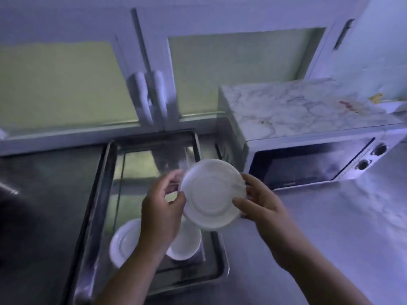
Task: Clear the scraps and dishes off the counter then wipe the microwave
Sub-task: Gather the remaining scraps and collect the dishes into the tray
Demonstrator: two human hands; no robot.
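I hold a white plate [212, 194] tilted on edge, its underside and foot ring facing me, above the right side of a metal tray [97, 194]. My left hand [161, 213] grips its left rim and my right hand [262, 201] grips its right rim. In the tray below lie a white plate [124, 241] and a white bowl [187, 245], both partly hidden by my left arm. The white microwave [308, 164] stands to the right on the counter, door closed, with a marble-patterned sheet [297, 108] on top.
The steel counter [330, 227] spreads to the right and front. A dark steel surface [44, 205] lies left of the tray. Behind is a window with a white double handle [149, 95]. Small scraps [352, 105] sit on the microwave's top at the right.
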